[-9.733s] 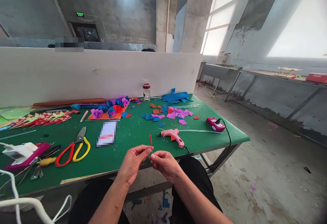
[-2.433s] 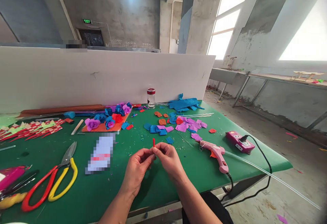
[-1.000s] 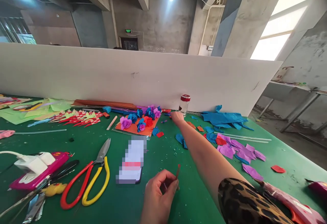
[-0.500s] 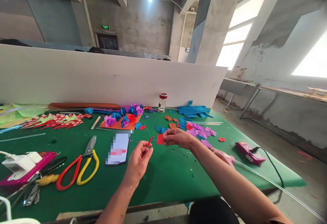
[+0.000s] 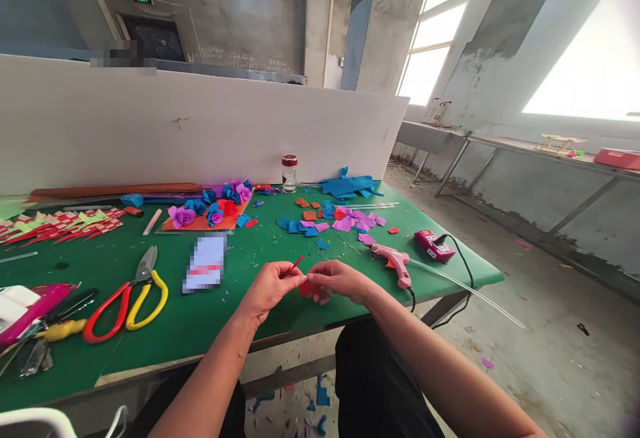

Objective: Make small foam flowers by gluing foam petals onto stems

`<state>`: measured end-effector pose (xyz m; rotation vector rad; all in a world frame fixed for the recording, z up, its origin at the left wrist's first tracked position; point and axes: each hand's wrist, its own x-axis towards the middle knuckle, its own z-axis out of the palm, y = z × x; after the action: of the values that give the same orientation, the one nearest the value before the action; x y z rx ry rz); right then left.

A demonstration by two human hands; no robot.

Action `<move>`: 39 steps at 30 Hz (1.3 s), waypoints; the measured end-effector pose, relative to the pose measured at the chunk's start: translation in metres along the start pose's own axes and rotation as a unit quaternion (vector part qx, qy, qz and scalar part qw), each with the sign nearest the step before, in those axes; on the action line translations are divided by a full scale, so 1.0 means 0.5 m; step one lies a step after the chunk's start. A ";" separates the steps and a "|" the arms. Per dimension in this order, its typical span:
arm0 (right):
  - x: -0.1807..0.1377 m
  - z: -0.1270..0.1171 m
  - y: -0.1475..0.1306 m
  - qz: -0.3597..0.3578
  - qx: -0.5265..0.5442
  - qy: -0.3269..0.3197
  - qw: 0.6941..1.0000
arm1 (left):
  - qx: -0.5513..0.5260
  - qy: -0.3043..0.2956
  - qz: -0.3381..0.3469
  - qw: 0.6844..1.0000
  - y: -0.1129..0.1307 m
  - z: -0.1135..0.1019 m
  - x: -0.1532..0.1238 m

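Note:
My left hand point(image 5: 273, 288) is closed on a thin red strip point(image 5: 299, 261), whose tip sticks up past the fingers. Fingers of my right hand point(image 5: 343, 280) pinch a small red paper piece point(image 5: 305, 288), partly hidden between the two hands. The hands meet just above the front part of the green table point(image 5: 295, 251). Beyond them lie cut blue, purple and orange paper pieces point(image 5: 344, 224). To the right of my right hand is a pink glue gun point(image 5: 397, 263) with a long clear glue stick in its rear.
Red-and-yellow-handled scissors point(image 5: 107, 311) and a phone point(image 5: 205, 263) lie to the left. Paper flowers point(image 5: 215, 211) and a red-lidded jar point(image 5: 289, 175) stand further back, before a white board point(image 5: 200, 125). A magenta power box point(image 5: 434, 247) with a black cable sits near the right edge.
My hands have come together, bringing the red paper piece against the left fingers beside the strip. The view has tilted down and turned right, showing more floor and the whole glue gun.

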<state>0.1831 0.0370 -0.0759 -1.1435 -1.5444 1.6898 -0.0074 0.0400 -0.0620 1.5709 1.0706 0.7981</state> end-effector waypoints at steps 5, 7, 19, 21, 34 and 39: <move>-0.001 0.026 0.025 0.021 0.054 0.036 0.998 | 0.007 0.086 0.005 0.996 -0.015 0.012 0.014; 0.003 0.032 0.029 0.019 0.071 0.056 0.996 | 0.015 0.093 0.004 0.996 -0.021 0.013 0.018; 0.007 0.044 0.028 0.031 0.067 0.059 0.995 | 0.098 0.080 0.006 0.992 -0.031 0.003 0.024; -0.004 0.041 0.021 0.031 0.040 0.065 0.997 | 0.121 0.076 -0.001 0.990 -0.036 0.003 0.027; -0.251 -0.268 0.072 0.100 -0.419 0.493 0.756 | 0.266 0.093 -0.016 0.959 -0.064 0.001 0.038; -0.216 -0.244 0.092 0.170 -0.418 0.447 0.773 | 0.288 0.094 -0.010 0.953 -0.060 0.003 0.039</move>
<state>0.3466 -0.0042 -0.0937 -2.3328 -1.4301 0.2935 -0.0060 0.0598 -0.0920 1.9868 1.5557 0.6612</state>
